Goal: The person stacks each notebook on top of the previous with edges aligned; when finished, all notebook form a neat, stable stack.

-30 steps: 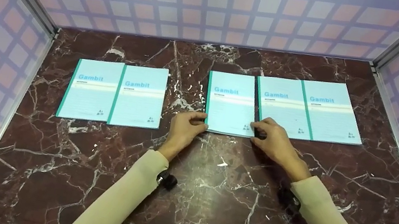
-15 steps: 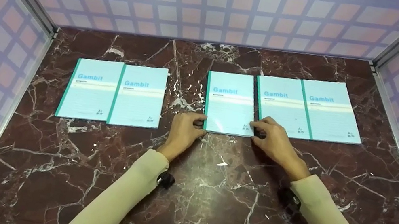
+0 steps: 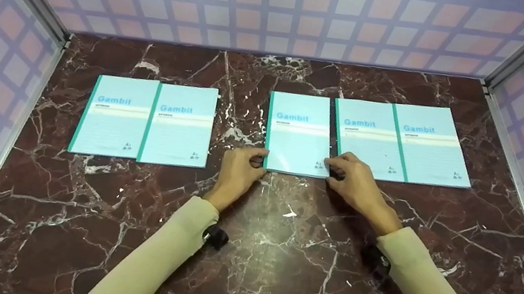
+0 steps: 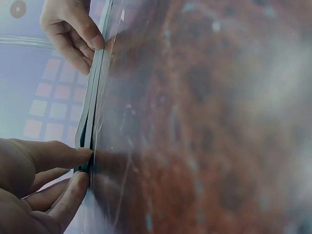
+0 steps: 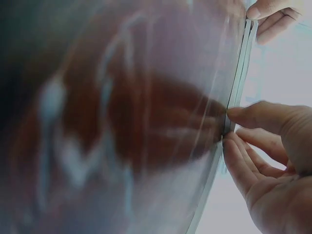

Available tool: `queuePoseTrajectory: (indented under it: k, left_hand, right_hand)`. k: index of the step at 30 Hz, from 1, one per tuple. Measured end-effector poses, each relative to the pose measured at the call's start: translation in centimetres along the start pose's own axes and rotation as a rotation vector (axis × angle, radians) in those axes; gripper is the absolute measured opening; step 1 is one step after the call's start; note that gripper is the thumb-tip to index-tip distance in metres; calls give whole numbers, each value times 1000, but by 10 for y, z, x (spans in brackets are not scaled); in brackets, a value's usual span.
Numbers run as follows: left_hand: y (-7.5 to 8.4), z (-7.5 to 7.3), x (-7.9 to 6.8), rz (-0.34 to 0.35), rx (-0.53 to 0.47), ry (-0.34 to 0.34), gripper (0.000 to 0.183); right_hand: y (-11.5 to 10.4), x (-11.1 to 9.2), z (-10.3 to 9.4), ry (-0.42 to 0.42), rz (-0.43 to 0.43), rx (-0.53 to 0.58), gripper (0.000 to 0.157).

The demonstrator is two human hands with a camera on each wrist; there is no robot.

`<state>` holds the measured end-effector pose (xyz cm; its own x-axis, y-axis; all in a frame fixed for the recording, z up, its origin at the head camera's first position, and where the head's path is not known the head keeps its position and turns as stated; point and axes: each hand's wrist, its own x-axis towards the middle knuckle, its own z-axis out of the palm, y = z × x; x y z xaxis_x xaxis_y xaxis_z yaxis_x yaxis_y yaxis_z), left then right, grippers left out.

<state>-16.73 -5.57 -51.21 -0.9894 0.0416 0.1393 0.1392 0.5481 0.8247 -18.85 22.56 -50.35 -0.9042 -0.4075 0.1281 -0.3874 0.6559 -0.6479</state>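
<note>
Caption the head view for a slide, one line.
Both hands hold the middle notebook by its sides, between two notebook pairs on a marbled tabletop.

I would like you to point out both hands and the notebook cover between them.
Left hand (image 3: pixel 238 171): head view, back of hand.
Right hand (image 3: pixel 357 185): head view, back of hand.
Notebook cover (image 3: pixel 299 140): head view, its middle.

Right grip (image 5: pixel 285 187) on notebook (image 5: pixel 241 68) (edge-on)
</note>
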Motion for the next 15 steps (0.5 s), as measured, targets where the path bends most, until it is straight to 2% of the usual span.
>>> queuePoseTrajectory:
  k: [8, 15]
  left_hand:
    - [-9, -11, -3, 10, 11, 42, 35]
    - [-16, -24, -6, 5, 19, 38, 33]
  right_hand:
    - [-10, 11, 9, -21, 2, -4, 40]
    - [-20, 20, 16, -50, 16, 15, 40]
